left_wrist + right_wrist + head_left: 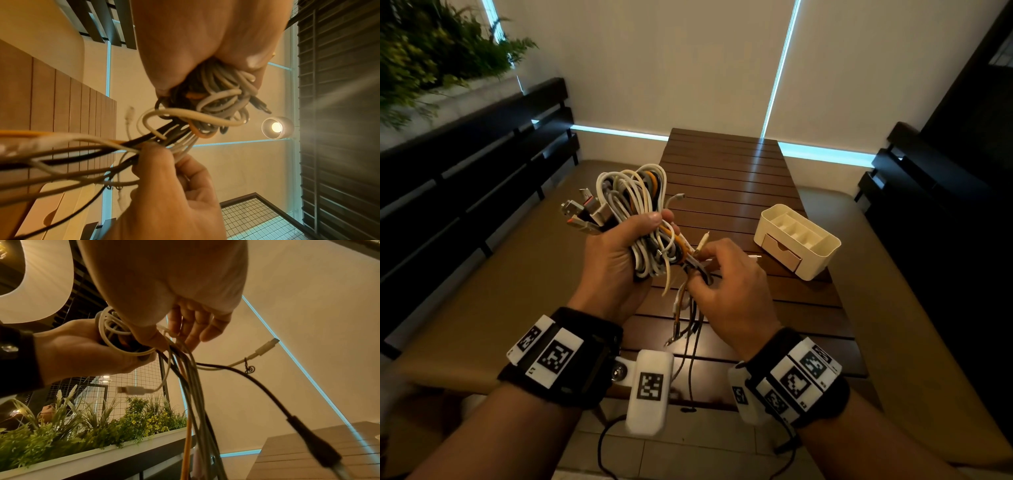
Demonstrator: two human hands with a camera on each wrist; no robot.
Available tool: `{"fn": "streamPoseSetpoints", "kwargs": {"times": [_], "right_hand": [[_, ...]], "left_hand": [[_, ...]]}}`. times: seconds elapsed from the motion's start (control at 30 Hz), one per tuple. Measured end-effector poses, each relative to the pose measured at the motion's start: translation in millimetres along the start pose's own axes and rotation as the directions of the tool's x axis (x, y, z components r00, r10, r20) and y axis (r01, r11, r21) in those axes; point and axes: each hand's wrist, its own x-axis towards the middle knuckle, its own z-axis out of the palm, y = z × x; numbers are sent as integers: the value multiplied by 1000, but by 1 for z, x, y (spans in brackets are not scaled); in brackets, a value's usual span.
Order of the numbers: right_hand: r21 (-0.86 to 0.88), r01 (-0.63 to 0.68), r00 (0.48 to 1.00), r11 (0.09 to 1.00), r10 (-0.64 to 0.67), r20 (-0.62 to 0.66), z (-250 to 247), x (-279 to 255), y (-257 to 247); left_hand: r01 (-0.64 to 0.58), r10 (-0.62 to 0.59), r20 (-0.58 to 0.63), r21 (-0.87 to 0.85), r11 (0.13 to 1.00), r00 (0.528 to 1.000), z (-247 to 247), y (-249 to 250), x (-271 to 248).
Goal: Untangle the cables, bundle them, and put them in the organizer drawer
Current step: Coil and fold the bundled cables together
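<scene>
1. The left hand point(619, 253), at frame centre, has its fingers curled around the coiled cables point(633, 202).
2. The right hand point(726, 277) pinches the loose cable ends point(688, 308).
3. The organizer point(796, 240) stands on the table point(726, 171), at centre right, drawer closed.

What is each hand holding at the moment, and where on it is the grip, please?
The left hand grips the coiled cable bundle around its middle. The right hand pinches the loose trailing strands just below the coil.

Slatted brown wooden table point(739, 178) in centre. Dark slatted benches on both sides, left bench point(465, 164), right bench point(928, 192). Green plants point(431, 51) in white planter upper left. Round ceiling lamp point(276, 127) lit. Wire grid panel point(123, 382) behind plants.
</scene>
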Motion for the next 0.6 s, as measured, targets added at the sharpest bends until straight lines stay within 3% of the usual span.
{"fn": "streamPoseSetpoints", "kwargs": {"times": [0.27, 0.5, 0.6], "right_hand": [[-115, 130, 984, 985, -142, -111, 0, 4, 1], [-30, -12, 992, 999, 15, 122, -5, 3, -1], [-74, -5, 991, 997, 15, 136, -3, 6, 3]], "left_hand": [[-16, 16, -26, -9, 1000, 1000, 1, 0, 4], [-17, 17, -9, -36, 999, 1000, -1, -1, 7], [-17, 17, -1, -17, 1000, 1000, 0, -2, 7]]}}
